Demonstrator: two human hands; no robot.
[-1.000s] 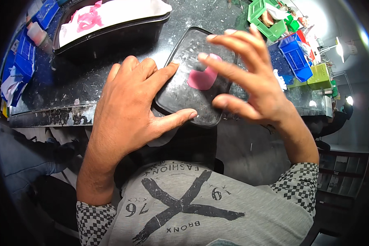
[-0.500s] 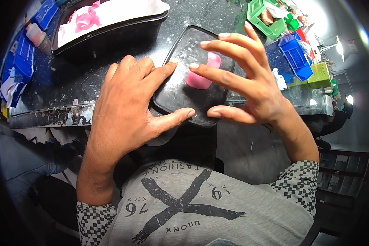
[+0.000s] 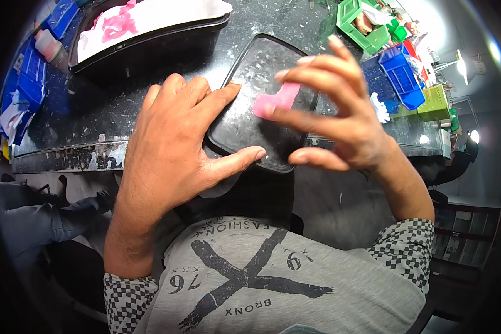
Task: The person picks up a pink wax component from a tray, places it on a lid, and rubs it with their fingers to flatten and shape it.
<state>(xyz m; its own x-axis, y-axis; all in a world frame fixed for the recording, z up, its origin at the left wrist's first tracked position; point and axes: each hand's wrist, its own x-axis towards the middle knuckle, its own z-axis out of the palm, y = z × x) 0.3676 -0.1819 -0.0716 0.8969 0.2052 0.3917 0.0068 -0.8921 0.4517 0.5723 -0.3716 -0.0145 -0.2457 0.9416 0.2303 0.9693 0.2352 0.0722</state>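
Note:
A flat black tray or lid (image 3: 245,117) with rounded corners lies on the dark table, its near end reaching past the table edge. My left hand (image 3: 175,133) holds it at the left side and near corner, with index finger and thumb on the rim and the other fingers bent. On its surface is a thin, bent pink piece (image 3: 284,98), soft-looking, its material unclear. Over its right part hovers my right hand (image 3: 334,108), fingers apart and slightly blurred. The index fingertip is at the pink piece's near end; contact seems likely.
A black bin (image 3: 150,47) with a white liner and pink scraps stands far left. Blue bins (image 3: 30,78) and a bottle (image 3: 48,45) are beyond it. On the right are a green bin (image 3: 367,36), a blue bin (image 3: 401,75) and a yellow-green box (image 3: 433,103).
My right hand's fingers have come down, the index fingertip moving nearer to the pink piece's near end. My left hand and the black tray have stayed put.

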